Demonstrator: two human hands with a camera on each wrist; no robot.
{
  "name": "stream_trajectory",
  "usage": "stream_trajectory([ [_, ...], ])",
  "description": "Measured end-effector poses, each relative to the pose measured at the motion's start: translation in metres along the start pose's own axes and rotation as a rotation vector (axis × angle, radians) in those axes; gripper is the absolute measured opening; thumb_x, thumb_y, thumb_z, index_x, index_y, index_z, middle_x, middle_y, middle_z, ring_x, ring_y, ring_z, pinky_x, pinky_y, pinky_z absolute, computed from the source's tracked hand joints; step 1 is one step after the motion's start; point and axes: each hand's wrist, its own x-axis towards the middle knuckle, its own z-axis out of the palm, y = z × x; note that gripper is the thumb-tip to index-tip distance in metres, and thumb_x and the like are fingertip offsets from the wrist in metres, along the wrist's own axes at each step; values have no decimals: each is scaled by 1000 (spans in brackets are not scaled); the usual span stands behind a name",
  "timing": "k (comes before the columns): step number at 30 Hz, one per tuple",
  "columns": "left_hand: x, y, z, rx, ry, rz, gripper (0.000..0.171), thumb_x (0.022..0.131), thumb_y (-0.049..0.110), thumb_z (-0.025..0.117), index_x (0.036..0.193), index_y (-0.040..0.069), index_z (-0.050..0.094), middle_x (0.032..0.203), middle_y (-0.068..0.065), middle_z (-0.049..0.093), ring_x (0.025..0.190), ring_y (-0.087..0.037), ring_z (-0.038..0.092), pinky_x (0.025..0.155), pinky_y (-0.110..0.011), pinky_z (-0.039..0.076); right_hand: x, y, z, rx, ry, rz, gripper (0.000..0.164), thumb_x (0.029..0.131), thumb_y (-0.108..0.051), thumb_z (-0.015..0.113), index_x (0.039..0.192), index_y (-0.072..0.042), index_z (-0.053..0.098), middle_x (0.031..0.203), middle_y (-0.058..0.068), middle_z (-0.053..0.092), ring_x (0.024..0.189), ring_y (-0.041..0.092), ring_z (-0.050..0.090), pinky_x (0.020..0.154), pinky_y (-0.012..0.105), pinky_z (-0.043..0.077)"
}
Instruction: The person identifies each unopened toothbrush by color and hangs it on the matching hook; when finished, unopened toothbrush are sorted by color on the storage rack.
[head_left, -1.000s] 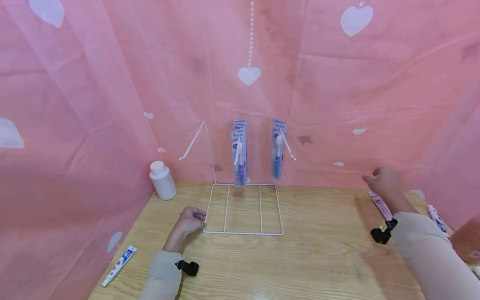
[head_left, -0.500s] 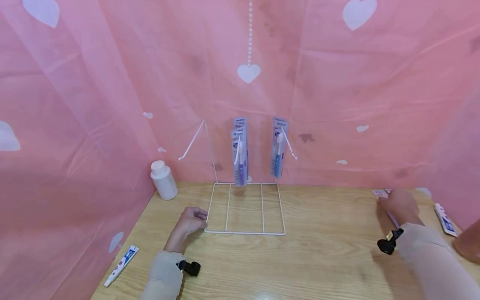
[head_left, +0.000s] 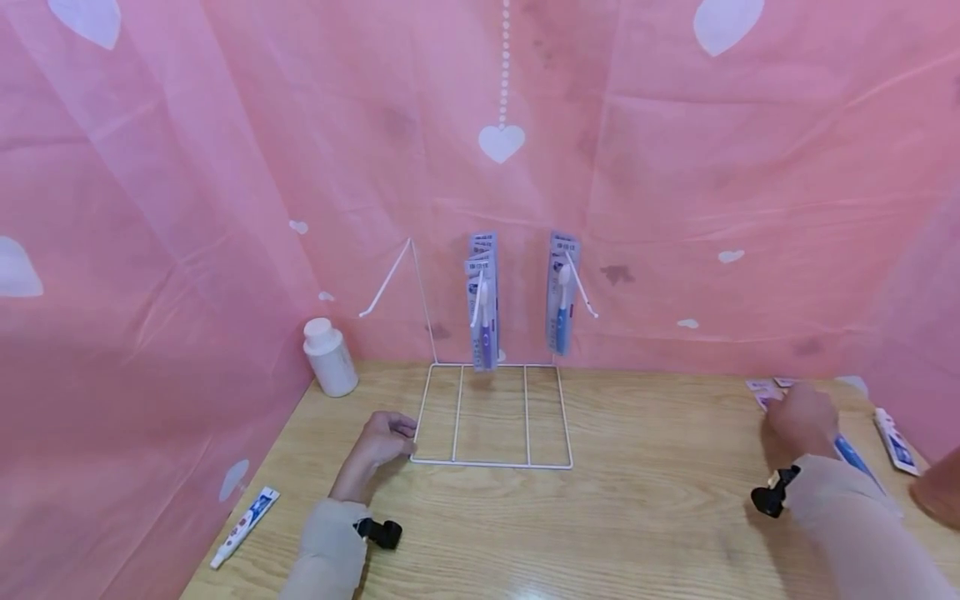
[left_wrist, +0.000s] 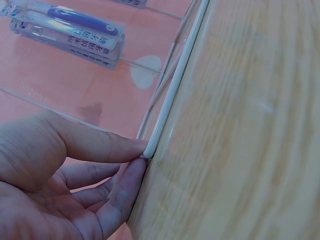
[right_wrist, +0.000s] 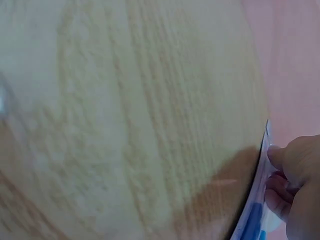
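My left hand [head_left: 382,439] pinches the near left corner of a white wire display rack [head_left: 491,464], thumb and forefinger on the rod [left_wrist: 175,85] in the left wrist view. Purple-handled toothbrushes in clear packs [head_left: 486,325] hang from the rack's middle hook, and blue-handled packs [head_left: 561,308] from the right hook. The left hook [head_left: 386,279] is bare. At the table's far right, my right hand [head_left: 805,419] grips a packaged toothbrush [right_wrist: 252,220] low over the wood, thumb and curled fingers at its edge. The hand covers much of that pack.
A white capped bottle [head_left: 330,358] stands at the back left. Toothpaste tubes lie at the left edge [head_left: 245,527] and right edge [head_left: 896,442]. Beside the right tube is a brown rounded object [head_left: 937,492]. Pink heart-patterned cloth [head_left: 660,208] encloses the table.
My right hand has come down from above the packs at the far right and taken hold of one; a blue handle now shows beside the wrist. The left hand stays on the rack.
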Motion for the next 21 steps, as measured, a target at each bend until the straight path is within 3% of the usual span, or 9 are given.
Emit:
stream_trajectory([
  [9, -1, -1, 0, -4, 8, 28, 32, 69, -12, 73, 100, -5, 69, 89, -10, 63, 83, -23, 59, 72, -32, 52, 2, -9, -4, 3, 84, -122, 26, 91, -10, 47, 71, 6, 50, 64, 20, 52, 58, 35, 52, 48, 46, 42],
  [21, -2, 0, 1, -2, 8, 23, 32, 69, -13, 74, 100, -6, 69, 89, -11, 63, 83, -23, 59, 72, -31, 51, -13, -59, -51, 33, 303, -264, 42, 96, -16, 44, 55, -8, 39, 49, 5, 39, 41, 22, 40, 38, 35, 30],
])
